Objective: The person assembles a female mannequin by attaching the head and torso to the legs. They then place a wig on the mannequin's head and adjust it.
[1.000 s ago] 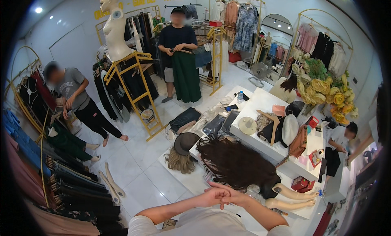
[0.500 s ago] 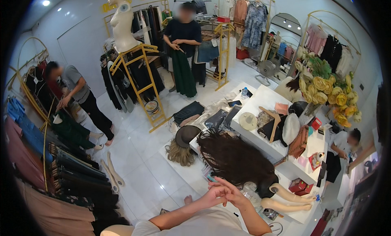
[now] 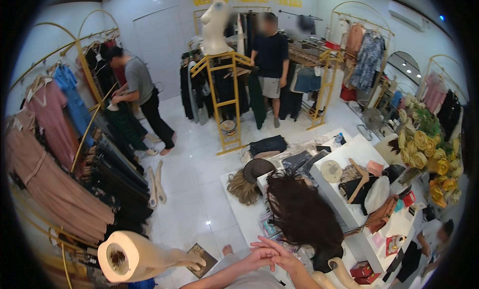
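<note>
Head cam — dk wig (image 3: pixel 303 209) beyond hands (image 3: pixel 283 258)

The dark wig (image 3: pixel 299 214) (long, tousled) sprawls over a platform (image 3: pixel 248 213).

Left hand (image 3: pixel 257 260) and right hand (image 3: pixel 286 259) touching, fingers (image 3: pixel 266 243) crossed, dark wig (image 3: pixel 304 214) just beyond, mannequin legs (image 3: pixel 149 254) lower left

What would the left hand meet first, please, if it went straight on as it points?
Most likely the right hand, which the left hand touches. Beyond, the long dark wig seems roughly in line, though depth is unclear.
</note>
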The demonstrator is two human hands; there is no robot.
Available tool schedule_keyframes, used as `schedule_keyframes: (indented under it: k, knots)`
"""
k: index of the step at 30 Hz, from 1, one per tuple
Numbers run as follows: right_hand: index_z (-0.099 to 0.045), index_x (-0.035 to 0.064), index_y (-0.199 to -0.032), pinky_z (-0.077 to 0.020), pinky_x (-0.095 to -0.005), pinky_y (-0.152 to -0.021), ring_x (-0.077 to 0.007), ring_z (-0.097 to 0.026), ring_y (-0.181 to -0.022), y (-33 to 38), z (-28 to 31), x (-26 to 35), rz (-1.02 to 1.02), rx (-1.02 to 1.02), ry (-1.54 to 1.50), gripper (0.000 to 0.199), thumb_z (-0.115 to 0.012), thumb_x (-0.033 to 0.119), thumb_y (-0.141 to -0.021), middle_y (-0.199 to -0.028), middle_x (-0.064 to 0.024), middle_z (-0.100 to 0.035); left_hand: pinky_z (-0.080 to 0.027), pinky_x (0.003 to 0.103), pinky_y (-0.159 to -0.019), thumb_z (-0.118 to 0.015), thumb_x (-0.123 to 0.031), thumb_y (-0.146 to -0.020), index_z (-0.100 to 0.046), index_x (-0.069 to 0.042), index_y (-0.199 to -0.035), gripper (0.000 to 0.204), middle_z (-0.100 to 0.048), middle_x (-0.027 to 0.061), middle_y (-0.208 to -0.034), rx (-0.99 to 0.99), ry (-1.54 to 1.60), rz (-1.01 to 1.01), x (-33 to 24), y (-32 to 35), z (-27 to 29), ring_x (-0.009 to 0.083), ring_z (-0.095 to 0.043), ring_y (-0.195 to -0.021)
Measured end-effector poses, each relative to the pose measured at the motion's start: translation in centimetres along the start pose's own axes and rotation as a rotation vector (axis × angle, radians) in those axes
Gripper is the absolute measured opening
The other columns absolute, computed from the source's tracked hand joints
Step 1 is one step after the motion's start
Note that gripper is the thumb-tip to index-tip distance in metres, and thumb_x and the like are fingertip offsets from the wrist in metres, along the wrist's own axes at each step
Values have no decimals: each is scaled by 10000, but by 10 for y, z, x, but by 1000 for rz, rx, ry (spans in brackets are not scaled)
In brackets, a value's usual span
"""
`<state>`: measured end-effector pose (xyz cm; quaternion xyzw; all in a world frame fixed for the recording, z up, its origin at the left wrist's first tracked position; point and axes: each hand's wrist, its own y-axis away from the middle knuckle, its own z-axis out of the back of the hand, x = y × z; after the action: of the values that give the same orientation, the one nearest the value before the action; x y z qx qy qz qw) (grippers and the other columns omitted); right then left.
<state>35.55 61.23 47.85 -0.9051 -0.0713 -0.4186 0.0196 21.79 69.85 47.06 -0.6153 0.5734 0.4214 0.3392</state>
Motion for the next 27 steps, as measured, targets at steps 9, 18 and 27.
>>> schedule_keyframes:
  k: [9,18,27]
  knots:
    - [-187,27,-1457,-276,-434,-1079,-332,-350,-1321,-7,-61,-11,-77,284,122,953,-743,265,-720,-1403,-259,-351,-434,222,-619,-606,-153,-853,-549,-56,-870,114,-559,12,-798,-64,256,-101,12,66,-25,98,-561,-651]
    - [-173,48,-1464,-518,-304,-805,-305,-365,-1305,9,-122,-78,-297,442,63,922,-722,144,-730,-1428,-240,-318,-431,235,-607,-653,-247,-837,-581,-39,-861,221,-594,23,-767,-251,233,-205,46,170,-62,102,-558,-650]
    - [-157,34,-1466,-520,-257,-745,-236,-374,-1296,35,-219,-154,-519,680,45,825,-647,105,-806,-1448,-190,-309,-443,235,-689,-619,-186,-870,-547,-35,-894,169,-565,28,-814,-408,278,-386,100,299,-124,102,-571,-731]
